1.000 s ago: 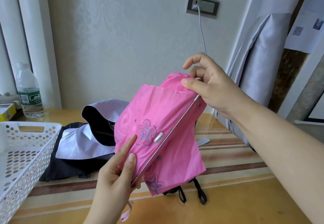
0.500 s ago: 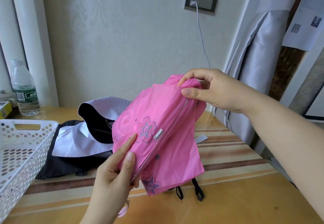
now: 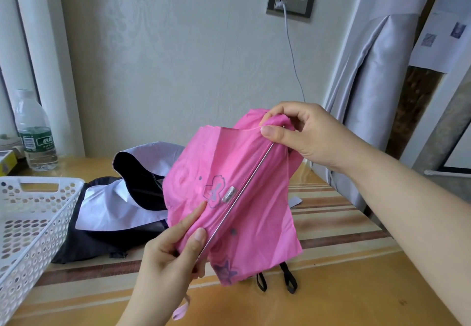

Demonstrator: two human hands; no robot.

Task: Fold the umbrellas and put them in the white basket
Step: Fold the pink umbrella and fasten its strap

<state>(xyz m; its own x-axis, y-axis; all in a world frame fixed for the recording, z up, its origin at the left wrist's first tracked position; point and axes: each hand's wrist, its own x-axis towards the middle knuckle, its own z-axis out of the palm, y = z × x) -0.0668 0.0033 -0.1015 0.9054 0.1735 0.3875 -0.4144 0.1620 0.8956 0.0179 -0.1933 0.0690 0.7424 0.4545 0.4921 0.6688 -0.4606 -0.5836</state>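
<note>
Head view. A pink umbrella (image 3: 237,198) is held in the air above the middle of the table (image 3: 344,287), clear of its surface. Its fabric is gathered in loose folds along a thin metal rib (image 3: 244,193) that runs diagonally from lower left to upper right. A flower print is seen on the fabric beside the rib, and a star print near the lower edge.

The lower end of the rib and the fabric around it are pinched by the left hand (image 3: 165,256), thumb on top and fingers curled beneath. The upper end is pinched by the right hand (image 3: 300,131) between thumb and forefinger, the remaining fingers being curled behind the fabric. A pink loop (image 3: 181,309) is seen hanging below the left hand.

A second umbrella (image 3: 114,205), black with a pale lining, is laid unfolded on the table behind the pink one, towards the back left. Black straps (image 3: 276,278) are seen on the table under the lower edge of the pink fabric; what they belong to cannot be told.

The white basket (image 3: 33,226) is placed at the left edge of the table, just beside the black umbrella. No umbrella is seen in the visible part of it.

A water bottle (image 3: 34,134) is stood upright at the back left corner. A wall socket (image 3: 290,3) with a white cable plugged in is mounted on the wall behind.
</note>
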